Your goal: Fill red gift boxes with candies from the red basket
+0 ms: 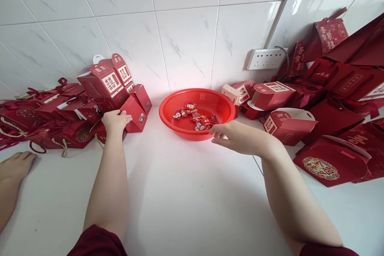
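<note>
My left hand [115, 122] is closed on the edge of a red candy box [134, 115] with a small window in its front. The box stands upright on the white surface, against another red box [143, 98]. At the front right of a red plastic basket [168, 118] is my right hand [232, 138], its fingers loosely bent and apart, with nothing visible in them. Several wrapped candies [196, 115] lie in the bottom of the basket. Part of the rim is hidden behind my right fingertips.
Red gift boxes [106, 82] with cords and ribbons are piled on the left. More red boxes [330, 160] and bags are heaped on the right. A white power strip [265, 59] is on the tiled wall. Another person's hand [18, 164] rests at the far left.
</note>
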{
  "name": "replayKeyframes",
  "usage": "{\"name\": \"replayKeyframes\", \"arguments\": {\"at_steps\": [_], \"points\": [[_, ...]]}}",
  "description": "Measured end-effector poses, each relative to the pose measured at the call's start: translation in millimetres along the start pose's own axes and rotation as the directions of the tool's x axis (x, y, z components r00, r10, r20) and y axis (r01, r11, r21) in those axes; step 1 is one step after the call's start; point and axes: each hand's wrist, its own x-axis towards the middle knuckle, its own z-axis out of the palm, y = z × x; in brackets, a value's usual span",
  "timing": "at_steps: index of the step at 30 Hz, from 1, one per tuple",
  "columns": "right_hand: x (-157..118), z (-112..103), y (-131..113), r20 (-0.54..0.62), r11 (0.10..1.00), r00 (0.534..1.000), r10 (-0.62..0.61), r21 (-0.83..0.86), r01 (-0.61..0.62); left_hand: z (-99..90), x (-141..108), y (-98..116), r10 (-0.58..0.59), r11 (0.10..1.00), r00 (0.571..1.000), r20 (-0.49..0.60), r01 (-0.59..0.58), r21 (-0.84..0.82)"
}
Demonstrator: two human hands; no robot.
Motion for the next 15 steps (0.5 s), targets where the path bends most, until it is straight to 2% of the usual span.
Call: {"name": "replayKeyframes", "arguments": {"at_steps": [8,12,15], "points": [[5.0,6.4,4.8,0.054,0.999,0.998,0.038,0.015,-0.039,4.3,9.6,-8.6,0.011,0.976,0.997,-0.074,-0.027,-0.216],[6.5,7.3,6.1,0.070,0.998,0.996,0.056,-0.001,-0.056,5.3,11.1,-9.4,0.038,0.974,0.996,-0.076,-0.054,-0.221],[6.6,7.9,7.4,0.076,0.998,0.996,0.054,0.006,-0.055,3.7,7.0,-6.2,0.051,0.983,0.998,-0.035,-0.056,-0.176]]}}
